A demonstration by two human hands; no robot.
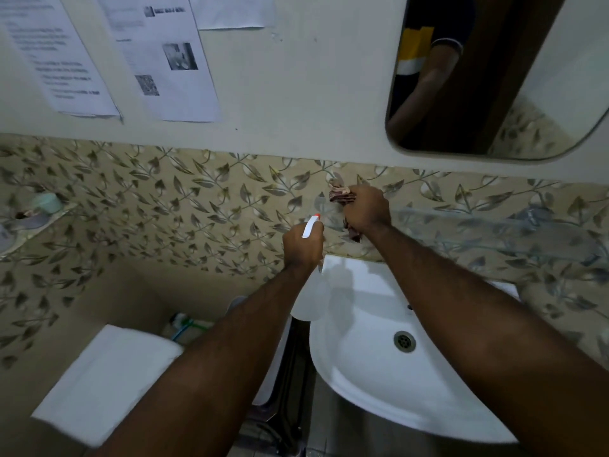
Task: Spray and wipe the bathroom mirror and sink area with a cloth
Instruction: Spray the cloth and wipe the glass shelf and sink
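Note:
My left hand grips a white spray bottle by its neck; the white nozzle with an orange tip points up toward the tiled wall. My right hand is closed on a crumpled brownish cloth, pressed against the leaf-patterned wall tiles at the left end of a glass shelf. The white sink sits below both forearms, its drain visible. The mirror hangs at the upper right and reflects my arm and a dark shirt.
Printed paper sheets are taped on the wall at upper left. A small wall shelf with toiletries is at the far left. A white toilet tank lid sits lower left of the sink.

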